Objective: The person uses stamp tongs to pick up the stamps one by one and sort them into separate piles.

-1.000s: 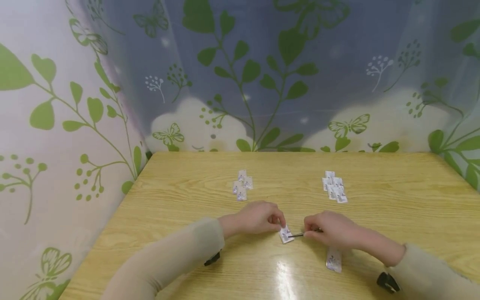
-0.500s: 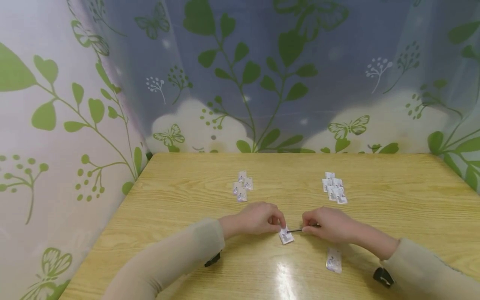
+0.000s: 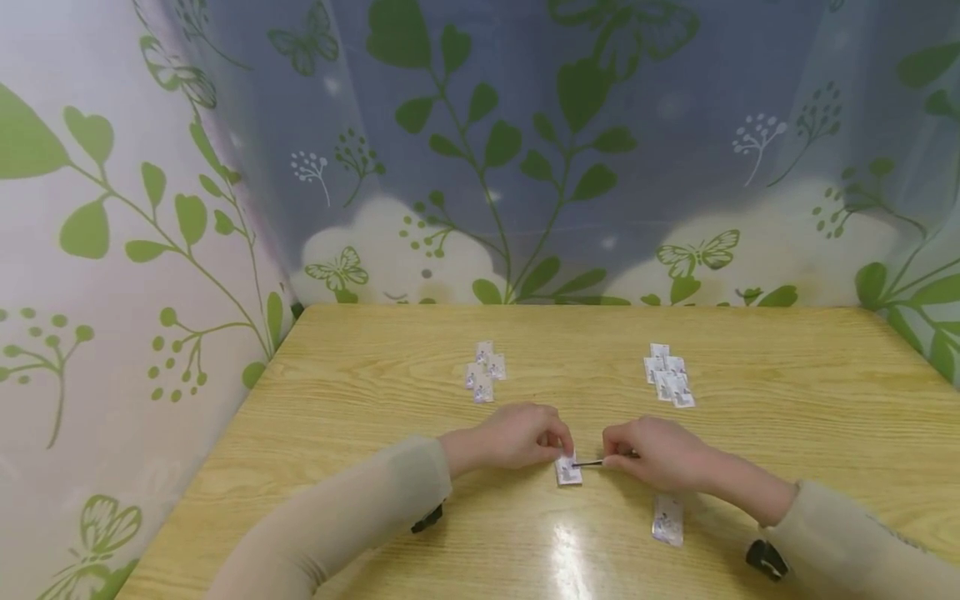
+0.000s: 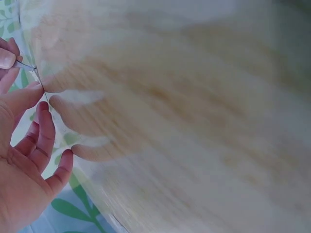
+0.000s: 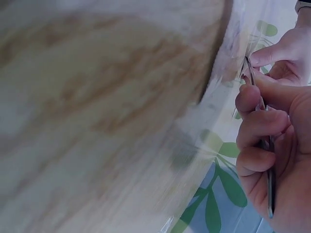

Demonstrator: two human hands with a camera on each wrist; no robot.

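In the head view my left hand [image 3: 521, 435] holds the upper corner of a small white printed card [image 3: 567, 477] on the wooden table, thumb and fingers bent at its edge. From the right, my right hand [image 3: 660, 454] grips slim metal tweezers [image 3: 588, 463], their tips on the card's face. The right wrist view shows the tweezers [image 5: 270, 187] lying along the curled fingers of the right hand [image 5: 272, 138], pointing at the left hand [image 5: 286, 53]. Seen by the left wrist camera, the left hand [image 4: 29, 165] meets the tweezer tips [image 4: 29, 67]; the card is barely visible there.
Overlapping small printed cards [image 3: 483, 372] lie at the table's back centre, and another such group [image 3: 670, 375] lies further right. A clear printed sheet or packet [image 3: 667, 521] rests below the right hand. Leaf-patterned curtains [image 3: 480, 150] stand behind the table.
The tweezers and right hand have shifted slightly left and up, the tips moving across the card. The card has turned straighter and slid slightly left. The left hand stays almost still.
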